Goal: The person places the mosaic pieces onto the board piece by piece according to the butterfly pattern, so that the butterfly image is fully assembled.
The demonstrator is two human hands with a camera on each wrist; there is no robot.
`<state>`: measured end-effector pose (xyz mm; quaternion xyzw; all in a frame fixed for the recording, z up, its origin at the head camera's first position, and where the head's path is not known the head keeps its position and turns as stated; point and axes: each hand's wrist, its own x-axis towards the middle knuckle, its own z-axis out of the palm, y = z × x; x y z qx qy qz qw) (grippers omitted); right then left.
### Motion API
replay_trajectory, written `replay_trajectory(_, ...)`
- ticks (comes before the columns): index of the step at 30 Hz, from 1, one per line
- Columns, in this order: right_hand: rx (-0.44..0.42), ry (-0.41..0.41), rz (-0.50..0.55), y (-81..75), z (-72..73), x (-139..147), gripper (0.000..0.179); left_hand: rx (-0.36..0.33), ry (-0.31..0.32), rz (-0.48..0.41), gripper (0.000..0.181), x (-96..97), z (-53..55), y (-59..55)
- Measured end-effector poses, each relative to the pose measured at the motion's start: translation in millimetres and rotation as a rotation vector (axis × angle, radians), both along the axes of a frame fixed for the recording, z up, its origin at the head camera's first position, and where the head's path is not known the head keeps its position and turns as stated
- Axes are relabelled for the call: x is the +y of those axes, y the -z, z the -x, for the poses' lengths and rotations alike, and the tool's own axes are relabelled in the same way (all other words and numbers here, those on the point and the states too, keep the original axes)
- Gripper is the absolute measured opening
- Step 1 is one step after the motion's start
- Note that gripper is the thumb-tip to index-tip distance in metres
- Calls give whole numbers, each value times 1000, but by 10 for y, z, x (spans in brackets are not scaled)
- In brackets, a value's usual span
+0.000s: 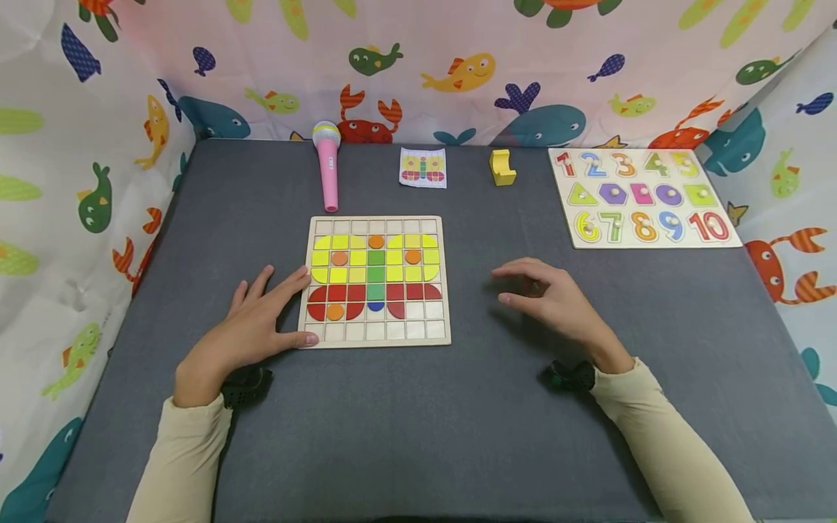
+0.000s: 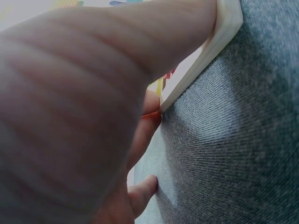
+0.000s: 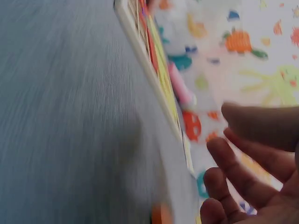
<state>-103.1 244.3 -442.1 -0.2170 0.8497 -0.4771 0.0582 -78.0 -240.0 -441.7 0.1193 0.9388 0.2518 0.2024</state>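
Observation:
A square wooden grid board lies on the grey table, bearing yellow, orange, green, red and blue tiles in a butterfly-like pattern. Bare squares show along its top and bottom rows and at the lower right. My left hand rests at its left side, fingers spread, with the thumb on the near left corner and a fingertip at the left edge. The left wrist view shows the thumb over the board's rim. To the right of the board, my right hand hovers with loosely bent fingers; nothing shows between them.
Behind the board lie a pink toy microphone, a small butterfly picture card and a yellow curved block. A number and shape puzzle board sits at the back right. A sea-animal patterned curtain surrounds the table.

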Motion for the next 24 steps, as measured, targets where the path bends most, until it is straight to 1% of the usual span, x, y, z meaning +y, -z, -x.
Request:
replay_trajectory(2,12,10,-38,-5,-21,155,39,-3,-2,-1,112,-3,-2,-3)
replay_trajectory(5,6,22,-103,-14,-42,351,45,-6,1,-4,113,-3,-3,-9)
replay_trajectory(8,-18,25,-156,-10,-49,495,49,-12,-1,0,113,0,-5,-16)
replay_trajectory(10,-18,10,-178,6,-40,564,49,-15,-4,5,112,-1,-3,-13)
replay_trajectory(16,7,-60,-199,72,22,624,39,-16,-3,10,113,3,-3,-17)
replay_trajectory(24,57,-94,-220,101,92,586,31,-14,-2,9,112,8,-3,-28)
